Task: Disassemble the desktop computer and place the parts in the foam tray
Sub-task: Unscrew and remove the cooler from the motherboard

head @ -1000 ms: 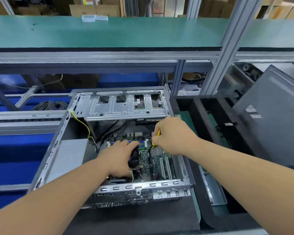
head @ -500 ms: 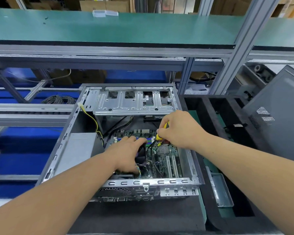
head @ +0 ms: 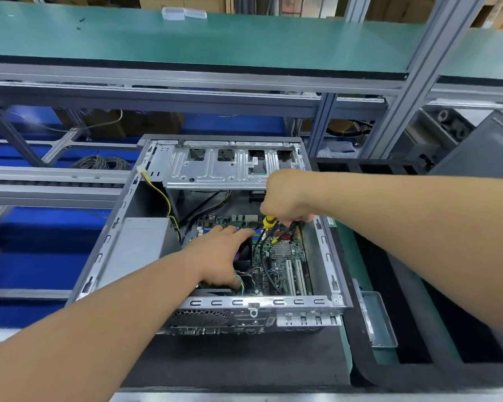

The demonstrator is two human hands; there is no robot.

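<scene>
Head view: right hand [head: 285, 198] hiding screwdriver [head: 269, 221] handle.

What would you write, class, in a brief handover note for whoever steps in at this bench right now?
Right hand: grips cables with a yellow connector above the motherboard.
Left hand: rests open on the black fan.
Computer case: open, in front of you; foam tray to its right.
Done: side cover off.
Left: unplug cables, remove parts, place them in the tray.

Bare stamped-metal computer case [head: 328, 250], matt black foam tray [head: 413, 338], smooth green bench mat [head: 186, 39].
</scene>
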